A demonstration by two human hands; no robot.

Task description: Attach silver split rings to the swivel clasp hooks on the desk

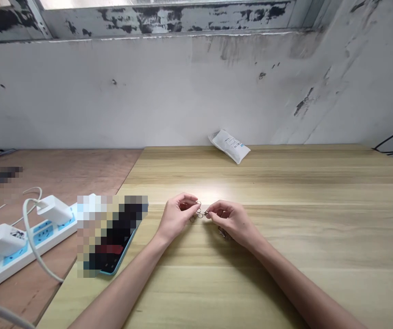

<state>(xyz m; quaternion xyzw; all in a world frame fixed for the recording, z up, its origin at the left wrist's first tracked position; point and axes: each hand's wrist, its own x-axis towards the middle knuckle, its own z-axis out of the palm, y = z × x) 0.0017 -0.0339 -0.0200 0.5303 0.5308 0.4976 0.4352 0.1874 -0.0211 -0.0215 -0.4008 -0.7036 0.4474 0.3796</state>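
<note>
Close together over the middle of the wooden table, both hands work on a small cluster of thin metal rings (200, 214). My left hand (179, 214) is closed in a pinch on one ring, its loop showing above the thumb tip. My right hand (229, 218) pinches a small metal piece (206, 213) at the right end of the cluster, thumb against forefinger; its exact kind is too small to tell. Below the right palm lies another small heap of metal pieces (224, 234), partly hidden by the hand and its shadow.
A phone (123, 246) with a blue edge, partly blurred out, lies left of my left forearm. Beyond it are a white power strip (45, 242), plugged-in chargers (54, 209) and cables. A white packet (231, 145) rests at the back by the wall (169, 100).
</note>
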